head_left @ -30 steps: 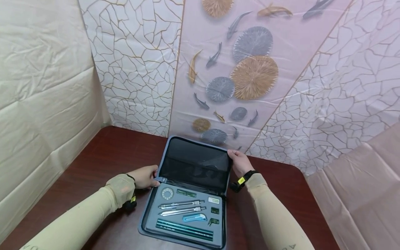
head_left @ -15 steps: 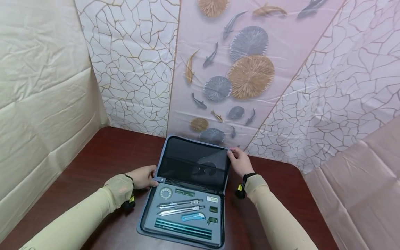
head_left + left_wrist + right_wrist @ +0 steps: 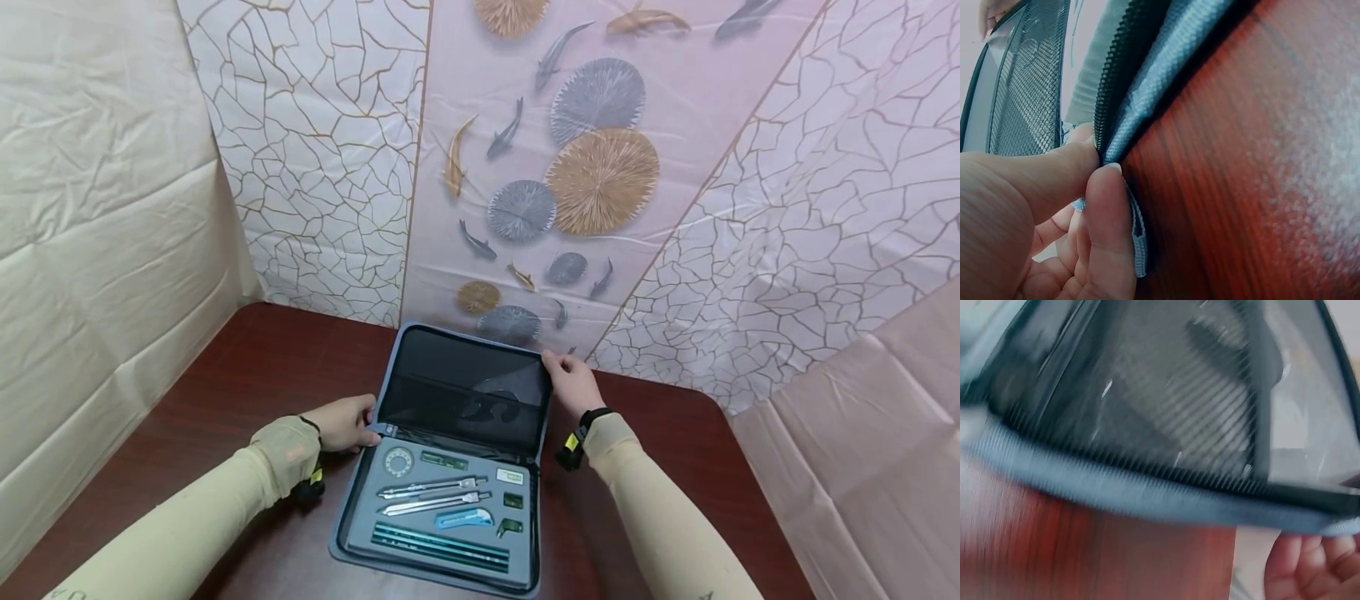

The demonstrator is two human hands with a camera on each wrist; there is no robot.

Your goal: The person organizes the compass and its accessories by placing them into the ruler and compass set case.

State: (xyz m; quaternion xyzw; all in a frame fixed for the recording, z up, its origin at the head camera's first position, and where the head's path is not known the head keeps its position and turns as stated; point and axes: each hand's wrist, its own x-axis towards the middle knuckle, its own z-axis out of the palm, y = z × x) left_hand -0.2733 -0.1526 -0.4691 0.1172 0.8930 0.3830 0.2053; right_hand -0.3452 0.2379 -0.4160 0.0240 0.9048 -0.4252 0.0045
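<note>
A blue-grey zip case [image 3: 347, 533] lies unfolded on the table, its dark mesh-lined lid [image 3: 459, 371] raised at a tilt. My left hand [image 3: 345, 423] pinches the case's left edge by the fold; in the left wrist view, thumb and forefinger meet at the black zip [image 3: 1105, 87], beside a fabric loop [image 3: 1140, 250]. At the lid's upper right corner, my right hand [image 3: 576, 387] grips the rim. The grey insert holds dark green pencils [image 3: 440, 547], two metal compasses [image 3: 432, 487], a blue utility knife [image 3: 465, 518], a white eraser [image 3: 510, 476] and a round disc [image 3: 398, 461].
Smaller green pieces sit in the insert too, including a long one [image 3: 444, 461] at the top. Dark red wood tabletop [image 3: 300, 358] surrounds the case. Behind it hangs a patterned cloth [image 3: 480, 250], close to the lid's top edge. A cream cloth [image 3: 97, 250] borders the left side.
My right hand has shifted slightly along the lid's corner and its wrist has turned a little. The left hand keeps its pinch. The view shifted slightly; the case's contents look unchanged.
</note>
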